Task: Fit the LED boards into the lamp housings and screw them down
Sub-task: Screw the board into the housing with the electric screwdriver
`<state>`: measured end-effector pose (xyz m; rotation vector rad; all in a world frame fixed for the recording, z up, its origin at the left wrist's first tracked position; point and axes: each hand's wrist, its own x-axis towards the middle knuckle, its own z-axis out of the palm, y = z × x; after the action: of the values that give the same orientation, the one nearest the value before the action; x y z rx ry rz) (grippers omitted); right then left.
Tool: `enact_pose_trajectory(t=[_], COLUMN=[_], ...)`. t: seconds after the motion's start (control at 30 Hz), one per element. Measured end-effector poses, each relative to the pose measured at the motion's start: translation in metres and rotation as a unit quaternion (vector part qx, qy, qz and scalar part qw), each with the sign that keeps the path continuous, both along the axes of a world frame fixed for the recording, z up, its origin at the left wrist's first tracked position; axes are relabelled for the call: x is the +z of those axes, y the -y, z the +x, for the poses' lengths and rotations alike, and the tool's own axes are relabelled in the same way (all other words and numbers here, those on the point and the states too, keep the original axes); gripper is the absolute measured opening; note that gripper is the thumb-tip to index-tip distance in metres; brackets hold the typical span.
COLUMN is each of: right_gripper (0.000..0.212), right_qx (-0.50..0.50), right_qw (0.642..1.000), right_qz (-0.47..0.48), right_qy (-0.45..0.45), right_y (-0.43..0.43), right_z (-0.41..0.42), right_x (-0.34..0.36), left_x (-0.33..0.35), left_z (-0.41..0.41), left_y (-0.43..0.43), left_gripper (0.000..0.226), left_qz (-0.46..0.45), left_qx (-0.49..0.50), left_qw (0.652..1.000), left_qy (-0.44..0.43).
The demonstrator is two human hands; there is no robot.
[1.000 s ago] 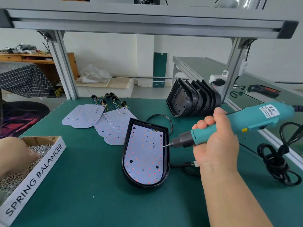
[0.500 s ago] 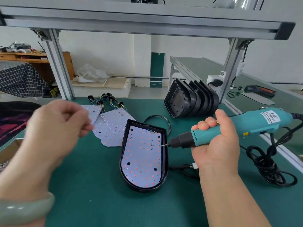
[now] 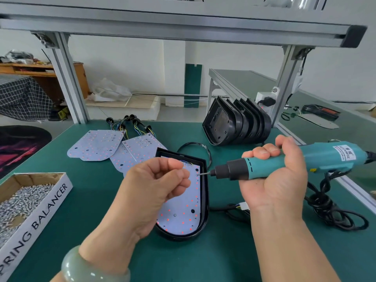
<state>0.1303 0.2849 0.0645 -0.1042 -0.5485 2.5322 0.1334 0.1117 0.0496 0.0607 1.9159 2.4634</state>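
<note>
The teal screwdriver is gripped in the right hand, its bit held at the right edge of the LED board, which is seated in the black housing on the green mat. The thumb and forefinger of the left hand are pinched together beside the bit, seemingly on a small screw.

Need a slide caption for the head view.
Right hand aims electric screwdriver at LED board in housing; left hand pinches beside the bit.
</note>
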Motion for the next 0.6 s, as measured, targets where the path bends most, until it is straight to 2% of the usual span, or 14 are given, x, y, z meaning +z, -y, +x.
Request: enact_pose_trajectory(t=[0.1, 0.17, 0.3, 0.43, 0.6], right_gripper=[0.018, 0.018, 0.014, 0.013, 0.014], right_qx=[0.01, 0.013, 0.016, 0.022, 0.028], right_qw=[1.0, 1.0, 0.999, 0.999, 0.999], right_qz=[-0.012, -0.016, -0.023, -0.027, -0.029], right_qy=[-0.005, -0.01, -0.016, -0.016, -0.018], right_y=[0.001, 0.0, 0.0, 0.002, 0.004], right_z=[0.0, 0.001, 0.002, 0.002, 0.001], right_x=[0.0, 0.001, 0.001, 0.001, 0.0], left_x=[-0.002, -0.002, 0.0, -0.001, 0.001], left_z=[0.003, 0.004, 0.005, 0.006, 0.009], left_y=[-0.001, -0.001, -0.004, -0.01, -0.016], left_gripper=[0.031, 0.031, 0.018, 0.022, 0.018], left_qz=[-0.087, -0.121, -0.074, -0.08, -0.048], left_qx=[0.004, -0.003, -0.007, 0.019, 0.003], left_qw=[0.996, 0.991, 0.997, 0.996, 0.999], left_qy=[-0.033, -0.051, -0.03, -0.023, -0.005])
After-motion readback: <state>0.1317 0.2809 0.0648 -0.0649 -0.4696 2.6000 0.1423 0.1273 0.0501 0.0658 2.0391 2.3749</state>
